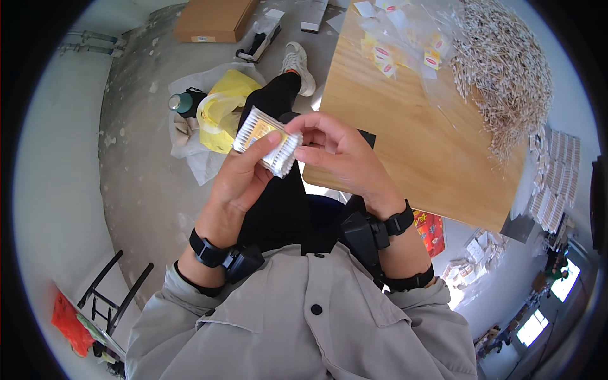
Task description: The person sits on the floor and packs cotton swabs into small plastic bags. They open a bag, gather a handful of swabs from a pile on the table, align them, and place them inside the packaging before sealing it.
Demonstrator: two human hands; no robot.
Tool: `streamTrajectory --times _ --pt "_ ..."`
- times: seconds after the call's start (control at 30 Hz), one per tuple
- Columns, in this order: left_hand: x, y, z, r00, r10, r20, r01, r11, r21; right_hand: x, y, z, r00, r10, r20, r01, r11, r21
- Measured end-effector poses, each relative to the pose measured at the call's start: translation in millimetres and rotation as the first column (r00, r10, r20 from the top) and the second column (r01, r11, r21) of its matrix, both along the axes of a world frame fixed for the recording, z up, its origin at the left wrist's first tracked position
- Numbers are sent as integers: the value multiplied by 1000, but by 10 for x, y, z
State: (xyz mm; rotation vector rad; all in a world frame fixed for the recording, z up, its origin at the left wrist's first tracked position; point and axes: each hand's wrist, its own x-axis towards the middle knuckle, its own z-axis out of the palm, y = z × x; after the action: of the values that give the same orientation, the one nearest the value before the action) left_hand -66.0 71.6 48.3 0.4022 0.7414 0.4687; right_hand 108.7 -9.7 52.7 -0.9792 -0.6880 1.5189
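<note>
A clear pack of white-tipped cotton swabs (266, 133) with a yellow label is held tilted above my lap. My left hand (244, 174) grips it from below, thumb lying across the label. At the pack's right edge, the curled fingers and thumb of my right hand (339, 149) close on the wrapper; their exact hold is partly hidden. To the right stands a wooden table (380, 126). On its far right part lies a big heap of loose cotton swabs (506, 76). Beside the heap are clear plastic bags (411, 31) and small yellow labels (383, 60).
Stacked swab packs (554, 180) sit beyond the table's right side, and more packs (478, 253) lie lower down. Left of my leg are a yellow plastic bag (221, 101) and a green-lidded bottle (180, 102). A cardboard box (212, 19) rests on the floor; a black metal frame (114, 294) stands lower left.
</note>
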Motion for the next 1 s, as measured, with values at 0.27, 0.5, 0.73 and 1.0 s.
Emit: streamTrajectory --times 0.27,0.5,0.73,1.0 --pt "230 -239 42 971 -229 62 235 966 -111 270 -429 182 996 -32 85 42 992 -123" --pt "326 -351 -15 948 -304 93 314 942 -120 301 -645 212 986 -140 94 151 982 -118" --pt "428 -428 45 931 -342 131 357 925 -125 430 -794 220 988 -108 110 117 989 -86" --pt "479 -444 92 938 -326 120 339 934 -109 366 -833 336 949 -223 224 235 972 -30"
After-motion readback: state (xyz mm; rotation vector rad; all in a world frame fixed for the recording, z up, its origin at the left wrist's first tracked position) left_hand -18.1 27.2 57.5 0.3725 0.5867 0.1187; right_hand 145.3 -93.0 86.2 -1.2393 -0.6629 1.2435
